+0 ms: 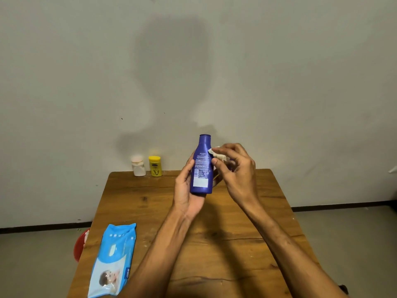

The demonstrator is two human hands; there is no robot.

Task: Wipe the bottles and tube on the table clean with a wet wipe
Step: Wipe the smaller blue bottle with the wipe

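Observation:
My left hand (186, 190) holds a dark blue bottle (202, 166) upright above the wooden table (214, 244), its printed back label facing me. A crumpled white wet wipe (218, 154) is pinched in my right hand (235, 168) and pressed against the bottle's right shoulder. Against the wall at the table's far edge stand a small white bottle (138, 166) and, just right of it, a yellow tube (155, 166) on its cap.
A light blue pack of wet wipes (112, 261) lies flat near the table's front left corner. Something red (80, 246) shows on the floor beside the table's left edge. A pale wall rises right behind the table.

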